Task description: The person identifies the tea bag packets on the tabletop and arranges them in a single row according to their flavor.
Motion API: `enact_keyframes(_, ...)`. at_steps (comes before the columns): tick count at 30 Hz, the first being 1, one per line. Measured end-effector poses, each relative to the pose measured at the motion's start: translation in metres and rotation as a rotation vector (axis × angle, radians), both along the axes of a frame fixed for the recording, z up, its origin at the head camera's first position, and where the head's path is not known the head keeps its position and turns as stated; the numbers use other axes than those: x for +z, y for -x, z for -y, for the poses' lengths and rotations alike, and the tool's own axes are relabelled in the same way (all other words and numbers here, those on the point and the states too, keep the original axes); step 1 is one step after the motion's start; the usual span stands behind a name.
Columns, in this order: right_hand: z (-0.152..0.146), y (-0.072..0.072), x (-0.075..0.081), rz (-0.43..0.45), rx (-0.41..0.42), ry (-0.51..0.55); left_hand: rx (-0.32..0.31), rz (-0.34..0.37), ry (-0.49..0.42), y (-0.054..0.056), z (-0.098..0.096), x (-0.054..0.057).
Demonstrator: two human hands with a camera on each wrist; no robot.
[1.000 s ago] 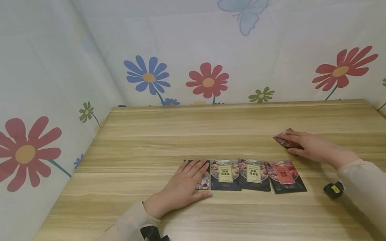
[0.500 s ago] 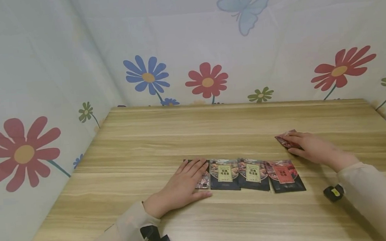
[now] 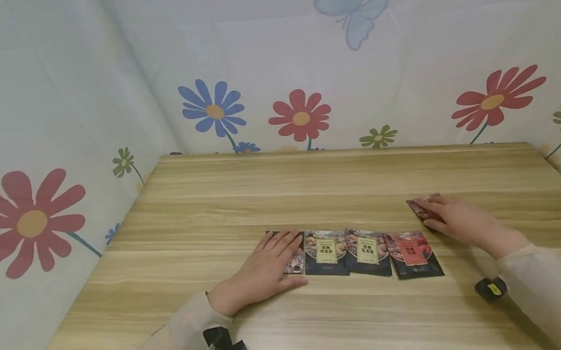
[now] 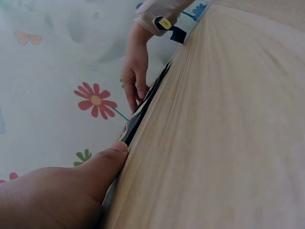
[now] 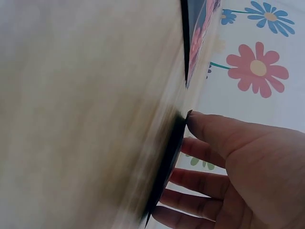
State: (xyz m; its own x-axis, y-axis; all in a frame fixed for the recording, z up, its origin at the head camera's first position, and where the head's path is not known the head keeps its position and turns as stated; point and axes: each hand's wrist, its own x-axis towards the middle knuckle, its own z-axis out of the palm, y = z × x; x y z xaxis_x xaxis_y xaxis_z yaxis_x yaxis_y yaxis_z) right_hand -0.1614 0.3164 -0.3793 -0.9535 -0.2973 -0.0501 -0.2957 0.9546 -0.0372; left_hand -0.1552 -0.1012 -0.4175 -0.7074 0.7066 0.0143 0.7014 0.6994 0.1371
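Note:
My left hand [image 3: 263, 270] lies flat with straight fingers over a tea sachet [image 3: 294, 264], covering most of it; its thumb rests near the table in the left wrist view. To the right, two dark sachets with yellow-green labels, a left sachet [image 3: 326, 254] and a middle sachet [image 3: 368, 253], and a red-label sachet [image 3: 414, 255] lie in a row. Behind the row's right end, my right hand [image 3: 467, 223] touches a reddish sachet [image 3: 419, 208] with its fingertips. In the right wrist view, the fingers press on this sachet's face, with the thumb at its edge.
The sachets lie on a wood-grain table [image 3: 262, 193]. Flower-printed cloth [image 3: 250, 45] hangs behind it and along its left side. A black wrist mount [image 3: 227, 347] sits under the left sleeve, another mount [image 3: 490, 288] by the right sleeve.
My right hand has shifted slightly right and nearer, and the reddish sachet under its fingers has moved and turned with it. The left hand and the row have stayed in place.

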Motion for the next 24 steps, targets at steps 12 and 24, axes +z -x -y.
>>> enact_keyframes(12, 0.002, -0.017, 0.001, 0.014, -0.045, -0.006, -0.005, -0.001, 0.000, 0.000, 0.000, 0.001)
enact_keyframes(24, 0.007, -0.037, 0.001, -0.035, -0.040, -0.017, -0.004, 0.001, -0.007, 0.000, 0.000, 0.002)
